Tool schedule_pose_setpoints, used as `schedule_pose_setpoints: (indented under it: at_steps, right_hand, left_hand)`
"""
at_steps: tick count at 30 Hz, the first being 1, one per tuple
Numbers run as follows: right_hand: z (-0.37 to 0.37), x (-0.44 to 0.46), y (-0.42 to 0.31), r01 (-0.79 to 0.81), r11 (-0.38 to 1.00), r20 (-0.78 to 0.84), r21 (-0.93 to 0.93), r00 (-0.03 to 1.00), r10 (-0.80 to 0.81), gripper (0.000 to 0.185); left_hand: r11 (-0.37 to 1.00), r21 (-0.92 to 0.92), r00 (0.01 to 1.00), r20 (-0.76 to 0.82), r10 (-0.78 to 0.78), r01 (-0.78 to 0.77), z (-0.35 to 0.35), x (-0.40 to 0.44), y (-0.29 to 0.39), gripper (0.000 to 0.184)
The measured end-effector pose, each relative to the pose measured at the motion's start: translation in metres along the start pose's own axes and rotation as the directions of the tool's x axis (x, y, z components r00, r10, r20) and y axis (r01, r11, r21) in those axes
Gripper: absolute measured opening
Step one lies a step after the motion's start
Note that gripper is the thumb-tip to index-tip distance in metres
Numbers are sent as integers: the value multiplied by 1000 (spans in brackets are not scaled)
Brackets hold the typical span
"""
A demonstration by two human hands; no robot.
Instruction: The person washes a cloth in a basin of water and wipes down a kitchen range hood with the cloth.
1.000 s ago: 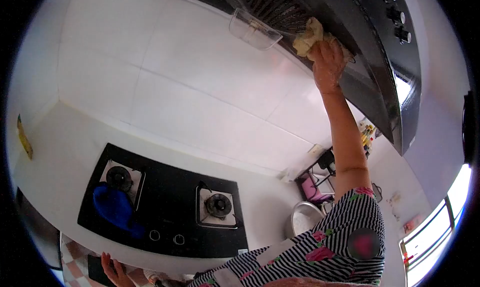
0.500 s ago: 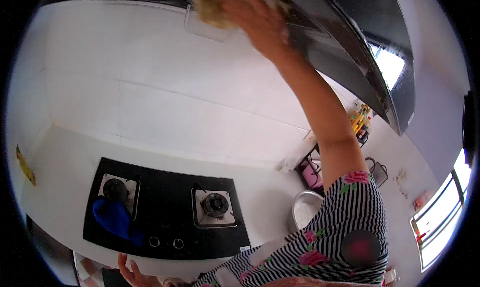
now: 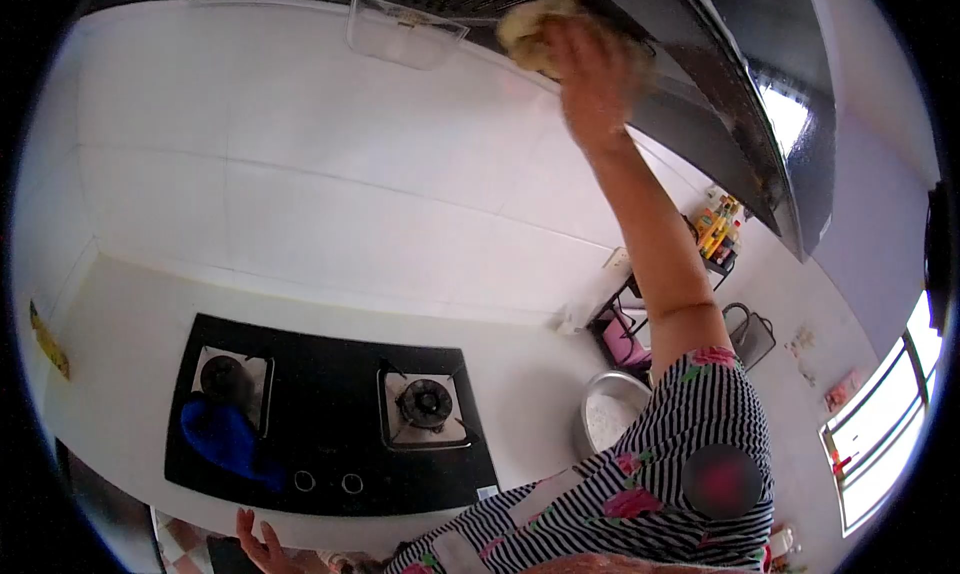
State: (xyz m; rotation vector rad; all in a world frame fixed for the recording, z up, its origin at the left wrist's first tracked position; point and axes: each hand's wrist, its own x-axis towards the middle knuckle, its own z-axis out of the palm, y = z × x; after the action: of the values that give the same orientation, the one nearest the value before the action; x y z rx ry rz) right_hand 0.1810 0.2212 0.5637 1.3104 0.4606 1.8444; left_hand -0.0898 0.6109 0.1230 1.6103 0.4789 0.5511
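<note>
My right hand [image 3: 597, 79] is raised to the underside of the dark range hood [image 3: 690, 94]. Its fingers press on a crumpled yellowish cloth [image 3: 528, 36], which touches the hood near its back edge. Left of the cloth, a clear plastic oil tray [image 3: 400, 42] hangs under the hood against the white wall. Low in the view, my left hand [image 3: 262, 544] is by the counter's front edge, with its fingers apart and nothing in them. The black gas hob [image 3: 325, 394] lies just beyond it.
A blue cloth-like item [image 3: 225, 439] lies over the hob's left front. Right of the hob stands a metal basin [image 3: 605, 414] holding whitish contents. Behind it are a black rack [image 3: 625, 324] and several bottles [image 3: 718, 236]. A yellow item [image 3: 48, 344] lies at the far left.
My right hand has moved rightward along the hood with the cloth, and the clear tray now shows more fully. My left hand stays about where it was.
</note>
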Motion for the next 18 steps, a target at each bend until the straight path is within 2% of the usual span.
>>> schedule_pose_setpoints:
  at_steps: [1,2,3,5,6,9,10,13,16,18]
  right_hand:
    - [-7,-5,7,-42,998,15,-48,999,42,42]
    - [-9,-4,12,14,992,20,-129,1000,-12,42]
    - [-9,-2,10,-9,993,23,-115,1000,11,42]
    - [-7,4,-3,-54,995,43,-85,997,58,43]
    - [-5,8,-14,-69,997,-76,-39,995,65,48]
    - [-20,13,-16,-75,996,60,-36,995,78,47]
    - [-21,10,-13,-128,992,112,23,986,124,46]
    - [-31,20,-24,-160,985,92,-62,982,165,41]
    - [-27,30,-32,-227,974,-13,21,974,228,40]
    - [-24,29,-46,-192,978,79,86,979,186,41]
  left_hand:
    - [998,-47,999,-18,-39,38,-2,-1,-8,39]
    - [992,-103,996,-40,-76,72,-3,-2,-19,39]
    - [982,-155,992,-55,-114,104,-1,-1,-17,39]
    - [991,-115,996,-51,-69,63,-3,-1,-7,40]
    - [995,-93,998,-47,-47,42,-3,0,0,40]
    - [1000,24,1000,-20,6,-5,-3,5,-1,39]
    - [1000,-8,999,-21,-27,27,-3,5,2,38]
    - [992,-96,996,-30,-88,85,-1,3,1,38]
    - [991,-108,995,-46,-83,78,-7,0,-11,38]
    - [991,-107,995,-51,-91,85,-8,-2,-7,39]
